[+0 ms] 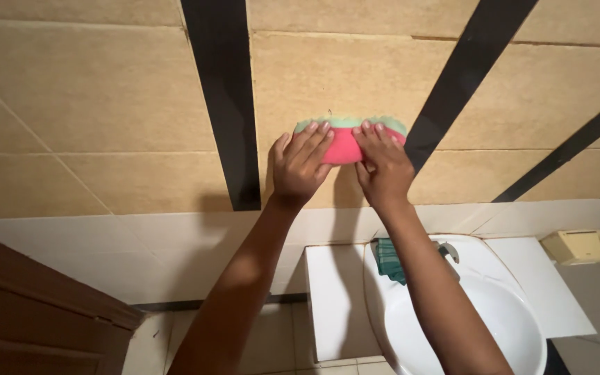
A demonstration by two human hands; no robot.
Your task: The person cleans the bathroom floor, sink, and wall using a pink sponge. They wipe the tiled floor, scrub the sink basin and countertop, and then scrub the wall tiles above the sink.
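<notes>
Both hands pressing a pink-and-green sponge (347, 139) flat against the tan wall tiles (105, 104), left hand (300, 167) and right hand (383, 167) each with its grip clamped on the sponge, between two black stripes (222, 104), white washbasin (467, 326) below, green cloth (387, 258) on its rim.

Two hands counted: left hand (298, 167), right hand (382, 165). One pink-and-green sponge (345, 141) seen. One white washbasin (522, 316). One green cloth (387, 260). One beige wall-mounted box (578, 246). One brown door (29, 312). Three black wall stripes (222, 104) fully counted.
</notes>
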